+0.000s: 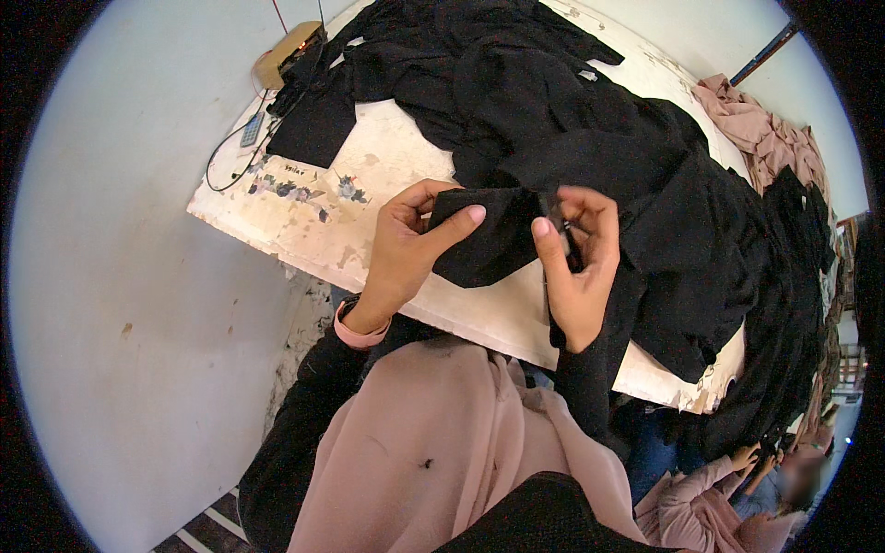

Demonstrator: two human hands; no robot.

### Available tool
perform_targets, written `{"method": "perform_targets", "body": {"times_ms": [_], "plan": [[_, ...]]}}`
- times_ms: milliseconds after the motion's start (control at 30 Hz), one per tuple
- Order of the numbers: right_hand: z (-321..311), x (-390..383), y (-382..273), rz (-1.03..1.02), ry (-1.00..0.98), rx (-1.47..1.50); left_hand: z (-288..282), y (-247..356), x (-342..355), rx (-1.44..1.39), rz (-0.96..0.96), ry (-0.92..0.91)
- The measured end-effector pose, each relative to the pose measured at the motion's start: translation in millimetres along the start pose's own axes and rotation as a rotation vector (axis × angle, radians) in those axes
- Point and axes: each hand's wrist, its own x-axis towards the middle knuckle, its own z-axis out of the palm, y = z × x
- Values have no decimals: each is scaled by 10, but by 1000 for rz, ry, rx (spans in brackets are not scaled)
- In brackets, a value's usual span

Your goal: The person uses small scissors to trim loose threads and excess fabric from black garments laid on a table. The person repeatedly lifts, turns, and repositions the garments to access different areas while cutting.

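Left hand (406, 247): thumb in front, fingers behind, pinching the left end of the black cloth piece (489, 244).
Right hand (587, 269): curled around a small blurred object (566, 238), kind indeterminable, by the cloth's right end.
Black cloth piece: between both hands, above the near part of the pale table (396, 138).
Black garments (544, 101): heaped far and right.

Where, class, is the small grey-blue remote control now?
In the head view, the remote control lies at upper left on the off-white tabletop, near its left edge, between a thin looped black cable and flat black fabric.
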Motion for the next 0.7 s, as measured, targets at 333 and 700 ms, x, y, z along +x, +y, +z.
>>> {"method": "perform_targets", "body": {"times_ms": [333, 700], "plan": [[151, -131, 32, -51, -39, 40, 95, -31, -82, 12, 45, -5], [-9, -133, 39, -160, -24, -275, 0, -81, -120, 552, 632, -25]]}}
